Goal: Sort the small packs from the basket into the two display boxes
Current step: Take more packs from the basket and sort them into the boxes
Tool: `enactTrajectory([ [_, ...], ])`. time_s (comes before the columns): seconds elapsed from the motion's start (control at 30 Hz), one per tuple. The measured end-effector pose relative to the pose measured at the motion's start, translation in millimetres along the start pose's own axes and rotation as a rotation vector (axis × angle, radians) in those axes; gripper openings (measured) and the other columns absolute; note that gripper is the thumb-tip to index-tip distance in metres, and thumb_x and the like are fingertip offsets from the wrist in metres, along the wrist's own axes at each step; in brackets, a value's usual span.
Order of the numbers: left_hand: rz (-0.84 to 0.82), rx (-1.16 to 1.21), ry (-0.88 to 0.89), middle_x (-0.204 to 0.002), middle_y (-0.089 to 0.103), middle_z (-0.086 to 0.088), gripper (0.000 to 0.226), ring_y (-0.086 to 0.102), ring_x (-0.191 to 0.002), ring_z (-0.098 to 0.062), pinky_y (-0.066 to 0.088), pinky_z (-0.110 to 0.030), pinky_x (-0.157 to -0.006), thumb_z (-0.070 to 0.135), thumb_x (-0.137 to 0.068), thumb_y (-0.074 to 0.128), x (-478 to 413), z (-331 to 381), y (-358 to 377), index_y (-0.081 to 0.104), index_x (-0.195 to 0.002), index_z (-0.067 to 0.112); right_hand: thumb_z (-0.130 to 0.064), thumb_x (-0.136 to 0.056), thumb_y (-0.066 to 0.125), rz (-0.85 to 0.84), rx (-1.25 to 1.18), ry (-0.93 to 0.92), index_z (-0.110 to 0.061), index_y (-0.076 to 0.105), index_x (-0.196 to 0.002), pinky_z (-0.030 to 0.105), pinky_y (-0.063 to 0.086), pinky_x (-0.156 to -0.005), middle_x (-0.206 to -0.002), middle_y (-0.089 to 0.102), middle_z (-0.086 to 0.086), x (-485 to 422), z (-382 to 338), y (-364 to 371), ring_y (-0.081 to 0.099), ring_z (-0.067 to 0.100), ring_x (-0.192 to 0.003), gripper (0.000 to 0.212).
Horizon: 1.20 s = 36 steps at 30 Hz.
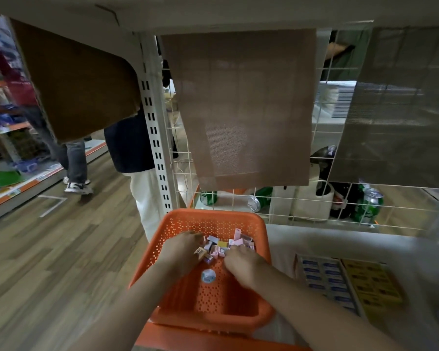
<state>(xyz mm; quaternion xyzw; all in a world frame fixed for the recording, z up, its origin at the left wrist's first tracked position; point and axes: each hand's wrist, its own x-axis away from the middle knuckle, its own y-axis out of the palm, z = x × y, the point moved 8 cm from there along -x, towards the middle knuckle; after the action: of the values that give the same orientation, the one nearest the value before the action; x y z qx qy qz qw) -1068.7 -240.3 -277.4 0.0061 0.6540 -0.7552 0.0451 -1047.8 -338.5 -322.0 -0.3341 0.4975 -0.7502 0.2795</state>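
Observation:
An orange perforated basket (178,224) sits on the shelf edge with a heap of small pink, yellow and purple packs (228,243) at its far end. Both my hands are inside it. My left hand (181,250) is curled around a brownish small pack (201,252) at the heap's left side. My right hand (243,266) lies knuckles up with its fingertips in the heap; whether it holds a pack is hidden. To the right on the white shelf stand two display boxes side by side, the blue-pack box (323,278) and the yellow-pack box (370,285).
A round sticker (208,276) lies on the basket floor. Mesh fabric sheets (241,105) hang in front of a wire grid (314,206) behind the shelf. Green cans (371,205) stand behind the grid. Two people (76,163) stand in the aisle at left.

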Motion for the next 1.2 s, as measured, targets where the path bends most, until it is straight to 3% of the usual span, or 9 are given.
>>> enactTrajectory([
  [0.2, -0.03, 0.007, -0.046, -0.12, 0.057, 0.006, 0.034, 0.056, -0.107, -0.014, 0.051, -0.025, -0.079, 0.019, -0.089, 0.057, -5.4, -13.3, 8.6, 0.057, -0.122, 0.025, 0.004, -0.089, 0.05, 0.042, 0.039, -0.08, 0.001, 0.061, -0.114, 0.045, 0.045, -0.092, -0.123, 0.054, 0.017, -4.7, -8.4, -0.5, 0.049, 0.035, -0.117, 0.027],
  [0.43, -0.128, -0.067, -0.121, -0.114, 0.058, 0.001, 0.033, 0.058, -0.103, -0.018, 0.045, -0.028, -0.072, 0.043, -0.093, 0.05, -18.0, -18.2, 26.9, 0.059, -0.112, 0.018, -0.005, -0.085, 0.052, 0.218, -0.202, -0.143, -0.011, 0.055, -0.112, 0.041, 0.047, -0.081, -0.116, 0.059, 0.01, 4.4, -6.4, -19.1, 0.054, 0.032, -0.111, 0.028],
  [0.63, -0.164, -0.168, -0.116, -0.109, 0.063, -0.003, 0.022, 0.061, -0.1, -0.022, 0.046, -0.032, -0.078, 0.026, -0.09, 0.049, -26.0, -8.5, 35.2, 0.062, -0.1, 0.011, -0.001, -0.08, 0.051, 0.321, -0.281, -0.181, -0.004, 0.056, -0.117, 0.045, 0.043, -0.08, -0.115, 0.058, 0.016, 15.7, -1.0, -31.1, 0.053, 0.037, -0.106, 0.038],
  [0.77, -0.135, -0.137, -0.097, -0.109, 0.064, -0.002, 0.018, 0.061, -0.1, -0.021, 0.045, -0.029, -0.076, 0.028, -0.089, 0.052, -23.9, -3.2, 32.8, 0.06, -0.099, 0.015, -0.004, -0.078, 0.052, 0.341, -0.333, -0.196, -0.008, 0.056, -0.123, 0.04, 0.043, -0.074, -0.111, 0.06, 0.015, 19.8, 4.7, -30.4, 0.056, 0.037, -0.098, 0.045],
  [0.9, -0.092, -0.08, -0.068, -0.106, 0.06, 0.0, 0.008, 0.059, -0.095, -0.019, 0.04, -0.027, -0.067, 0.021, -0.089, 0.05, -15.1, 4.1, 15.9, 0.053, -0.096, 0.017, -0.008, -0.08, 0.052, 0.374, -0.326, -0.181, -0.007, 0.056, -0.109, 0.035, 0.039, -0.069, -0.103, 0.058, 0.014, 26.3, 8.1, -43.9, 0.057, 0.034, -0.092, 0.03],
  [1.0, -0.056, -0.071, -0.035, -0.108, 0.058, 0.002, 0.017, 0.059, -0.095, -0.018, 0.042, -0.026, -0.063, 0.019, -0.088, 0.051, -6.0, 9.0, 0.6, 0.056, -0.105, 0.018, -0.011, -0.083, 0.052, 0.39, -0.268, -0.165, -0.008, 0.054, -0.109, 0.032, 0.03, -0.067, -0.102, 0.056, 0.012, 34.1, 10.3, -58.5, 0.056, 0.03, -0.091, 0.026],
  [1.1, -0.027, -0.052, 0.007, -0.112, 0.058, 0.006, 0.025, 0.059, -0.091, -0.012, 0.035, -0.015, -0.053, 0.02, -0.087, 0.057, 4.5, 15.7, -14.5, 0.057, -0.113, 0.023, -0.013, -0.083, 0.055, 0.42, -0.253, -0.146, -0.009, 0.055, -0.109, 0.031, 0.028, -0.068, -0.101, 0.056, 0.009, 43.4, 16.5, -70.3, 0.056, 0.028, -0.092, 0.027],
  [1.2, 0.003, -0.024, 0.024, -0.112, 0.058, 0.008, 0.024, 0.055, -0.084, -0.008, 0.031, -0.013, -0.048, 0.024, -0.087, 0.059, 14.4, 24.7, -29.3, 0.057, -0.111, 0.026, -0.016, -0.081, 0.055, 0.447, -0.232, -0.11, -0.01, 0.057, -0.107, 0.028, 0.028, -0.068, -0.102, 0.057, 0.005, 57.5, 26.9, -78.9, 0.054, 0.023, -0.095, 0.026],
])
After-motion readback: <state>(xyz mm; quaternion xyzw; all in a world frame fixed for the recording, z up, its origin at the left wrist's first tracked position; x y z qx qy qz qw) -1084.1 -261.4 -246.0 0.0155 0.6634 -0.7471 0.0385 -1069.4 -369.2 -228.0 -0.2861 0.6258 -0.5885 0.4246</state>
